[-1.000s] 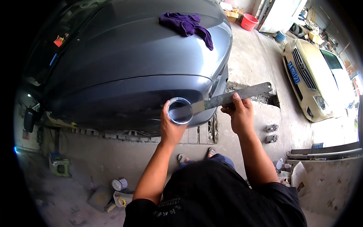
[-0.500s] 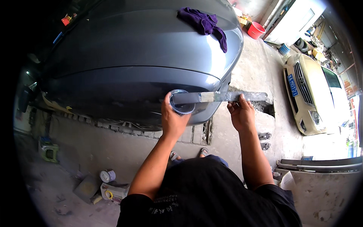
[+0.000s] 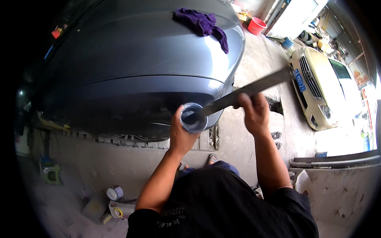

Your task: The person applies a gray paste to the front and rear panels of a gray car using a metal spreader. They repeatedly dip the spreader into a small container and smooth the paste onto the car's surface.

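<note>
My left hand (image 3: 183,135) is wrapped around a round paint cup (image 3: 194,129) with a pale rim and dark contents. In my right hand (image 3: 256,115), a long flat stirring stick (image 3: 254,85) is gripped near its middle and slants up to the right. The stick's lower end reaches over the cup's rim into its mouth; how deep it goes cannot be made out through the blur. Both hands are in front of a dark grey car (image 3: 151,85), close to its rounded corner.
A purple cloth (image 3: 202,24) lies on the car's upper surface. To the right stand a beige car (image 3: 317,87) and, farther off, a red bucket (image 3: 257,26). At lower left on the floor are a can (image 3: 114,192), a tape roll (image 3: 118,212) and a green stool (image 3: 51,174).
The stirring stick has swung from nearly level across the cup to a slant, its far end raised and its near end in the cup's mouth. My right hand has turned with it.
</note>
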Demonstrator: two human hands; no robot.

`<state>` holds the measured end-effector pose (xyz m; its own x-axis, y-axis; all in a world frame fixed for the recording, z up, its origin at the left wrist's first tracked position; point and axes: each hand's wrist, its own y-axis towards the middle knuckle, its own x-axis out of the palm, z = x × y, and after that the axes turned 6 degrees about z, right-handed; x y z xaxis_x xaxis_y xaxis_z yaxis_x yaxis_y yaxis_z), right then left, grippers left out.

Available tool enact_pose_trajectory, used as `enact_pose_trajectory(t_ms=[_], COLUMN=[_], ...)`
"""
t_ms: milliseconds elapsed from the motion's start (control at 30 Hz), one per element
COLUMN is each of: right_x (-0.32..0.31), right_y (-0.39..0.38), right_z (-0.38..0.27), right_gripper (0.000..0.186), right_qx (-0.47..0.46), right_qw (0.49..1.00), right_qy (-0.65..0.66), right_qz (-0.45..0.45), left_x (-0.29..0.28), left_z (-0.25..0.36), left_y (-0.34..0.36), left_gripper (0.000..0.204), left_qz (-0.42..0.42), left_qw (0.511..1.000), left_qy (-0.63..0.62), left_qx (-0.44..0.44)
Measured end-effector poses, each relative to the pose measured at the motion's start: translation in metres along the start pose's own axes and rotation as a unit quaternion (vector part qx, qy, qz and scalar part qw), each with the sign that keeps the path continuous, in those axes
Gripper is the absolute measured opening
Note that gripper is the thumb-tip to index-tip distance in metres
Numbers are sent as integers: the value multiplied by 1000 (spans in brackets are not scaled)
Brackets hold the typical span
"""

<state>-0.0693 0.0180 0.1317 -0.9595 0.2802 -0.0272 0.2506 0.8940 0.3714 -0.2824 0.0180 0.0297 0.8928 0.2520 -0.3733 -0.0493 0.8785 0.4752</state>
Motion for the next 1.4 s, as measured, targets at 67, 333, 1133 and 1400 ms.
enact_pose_trajectory(t_ms=[67, 333, 1133, 1400], right_x=[6, -2, -48, -36], right_y=[6, 23, -25, -24], right_z=[1, 6, 122, 128], right_gripper=[26, 37, 81, 82], right_qx=[-135, -131, -34, -52], right_qw=[971, 982, 978, 981], right_qy=[-182, -53, 69, 55], right_qz=[-72, -124, -194, -180], left_x=[2, 35, 30, 16], left_z=[8, 34, 80, 96], left_y=[-4, -29, 1, 86], left_gripper=[89, 75, 115, 36], left_qz=[-65, -145, -249, -77], left_qw=[995, 974, 961, 987], left_qy=[-67, -176, 114, -77], left_qx=[22, -7, -44, -116])
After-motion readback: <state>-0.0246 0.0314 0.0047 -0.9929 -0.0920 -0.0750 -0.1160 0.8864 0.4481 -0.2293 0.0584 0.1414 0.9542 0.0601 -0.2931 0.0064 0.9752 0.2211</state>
